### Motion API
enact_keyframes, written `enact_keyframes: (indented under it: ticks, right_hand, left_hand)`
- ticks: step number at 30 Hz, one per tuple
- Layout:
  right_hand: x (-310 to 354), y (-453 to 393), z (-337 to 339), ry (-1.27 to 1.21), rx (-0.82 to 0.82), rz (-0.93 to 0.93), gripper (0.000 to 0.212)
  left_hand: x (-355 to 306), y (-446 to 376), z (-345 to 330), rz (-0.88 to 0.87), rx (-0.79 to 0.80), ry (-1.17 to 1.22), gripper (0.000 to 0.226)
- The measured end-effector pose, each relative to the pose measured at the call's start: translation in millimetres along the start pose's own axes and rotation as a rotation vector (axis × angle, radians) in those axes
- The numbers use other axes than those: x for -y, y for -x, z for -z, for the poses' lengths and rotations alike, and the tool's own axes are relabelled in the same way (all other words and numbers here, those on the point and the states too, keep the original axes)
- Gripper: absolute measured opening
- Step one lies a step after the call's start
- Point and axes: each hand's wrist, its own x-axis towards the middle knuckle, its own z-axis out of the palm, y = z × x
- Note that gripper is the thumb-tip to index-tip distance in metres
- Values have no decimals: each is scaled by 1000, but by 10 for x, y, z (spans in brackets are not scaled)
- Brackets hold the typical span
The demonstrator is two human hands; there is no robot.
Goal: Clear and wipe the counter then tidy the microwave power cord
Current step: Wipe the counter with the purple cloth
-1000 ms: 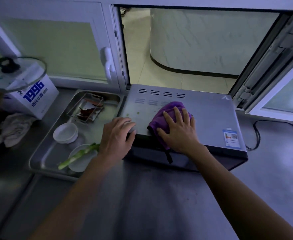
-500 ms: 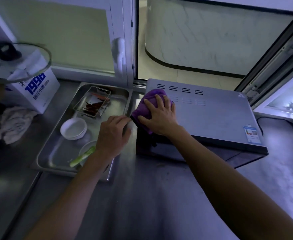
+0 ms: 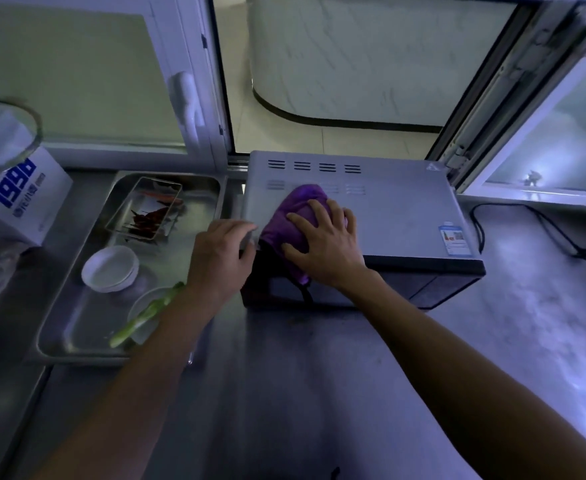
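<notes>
Steel counter [image 3: 319,393]: tray [image 3: 76,344] holds white bowls [image 3: 110,268], chillies dish [image 3: 144,213]. Right hand [image 3: 322,247] flat on purple cloth [image 3: 284,223]; left hand [image 3: 220,254] curled, empty.

The scene is dim and bluish; daylight comes through the window [image 3: 336,64], edges bend, far left is blurred.
</notes>
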Motion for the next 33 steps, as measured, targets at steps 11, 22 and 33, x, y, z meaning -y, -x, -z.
enact_keyframes:
  ticks: [11, 22, 33]
  right_hand:
    - [-1360, 397, 205, -61, -10, -224, 68]
    - [-2202, 559, 334, -45, -48, -313, 66]
    - [-2480, -63, 331, -31, 40, -273, 74]
  left_hand:
    - [-979, -332, -505, -108, 171, -143, 30]
    - [-1822, -742, -1026, -156, 316, -213, 38]
    - [-1837, -1164, -1227, -70, 297, -276, 38]
